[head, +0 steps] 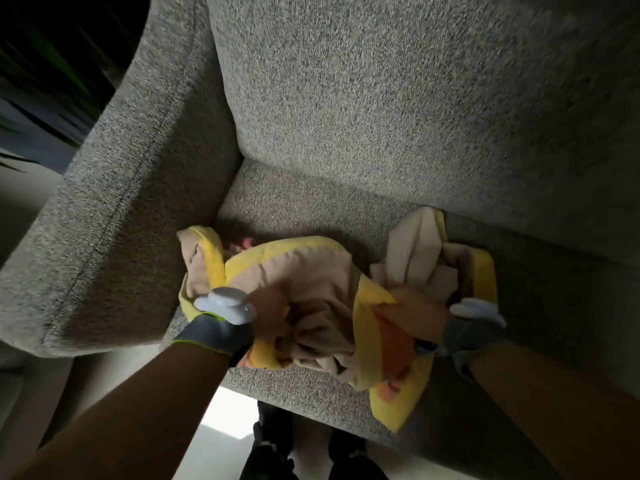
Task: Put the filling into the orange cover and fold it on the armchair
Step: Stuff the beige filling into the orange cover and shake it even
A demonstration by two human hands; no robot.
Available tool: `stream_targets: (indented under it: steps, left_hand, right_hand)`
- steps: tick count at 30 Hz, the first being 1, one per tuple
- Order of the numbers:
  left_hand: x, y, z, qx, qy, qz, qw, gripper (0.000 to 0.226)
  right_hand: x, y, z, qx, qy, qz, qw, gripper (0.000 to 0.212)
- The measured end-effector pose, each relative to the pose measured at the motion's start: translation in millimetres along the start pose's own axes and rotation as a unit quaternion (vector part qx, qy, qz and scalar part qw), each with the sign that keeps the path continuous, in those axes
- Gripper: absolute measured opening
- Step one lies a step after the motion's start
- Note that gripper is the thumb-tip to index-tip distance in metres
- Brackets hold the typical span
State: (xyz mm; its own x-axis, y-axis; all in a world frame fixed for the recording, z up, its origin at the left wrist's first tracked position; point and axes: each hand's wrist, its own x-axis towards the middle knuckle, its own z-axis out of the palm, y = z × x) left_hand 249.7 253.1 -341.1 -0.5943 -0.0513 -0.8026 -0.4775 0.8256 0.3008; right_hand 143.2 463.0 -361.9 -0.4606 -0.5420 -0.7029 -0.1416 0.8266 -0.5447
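A crumpled bundle lies on the grey armchair seat (pixel 298 199): an orange cover with yellow edging (pixel 391 344) and a beige filling (pixel 311 282) bunched inside and over it. My left hand (pixel 266 310) grips the beige cloth at the bundle's middle. My right hand (pixel 415 313) pinches the cover's yellow edge and orange panel on the right. Both wrists carry a dark band with a white device. A bit of pink fabric (pixel 246 242) peeks out behind the bundle.
The armchair's left armrest (pixel 114 220) rises close beside the bundle and the backrest (pixel 398 91) stands behind it. Pale floor (pixel 225 414) and dark shoes (pixel 273 445) show below the seat's front edge. Dark blurred surroundings fill the upper left.
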Motion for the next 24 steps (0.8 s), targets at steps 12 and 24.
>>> stream_targets:
  steps: [12,24]
  left_hand:
    - [36.2,2.5,-30.2,-0.114,0.325,-0.002,0.939,0.043]
    - [71.4,-0.2,-30.6,0.002,0.056,-0.047,0.997,0.038]
  right_hand:
    - [46.9,-35.3,0.5,-0.078,0.003,-0.146,0.986,0.035]
    - [40.2,-25.9,20.9,-0.077,-0.029,-0.082,0.993,0.043]
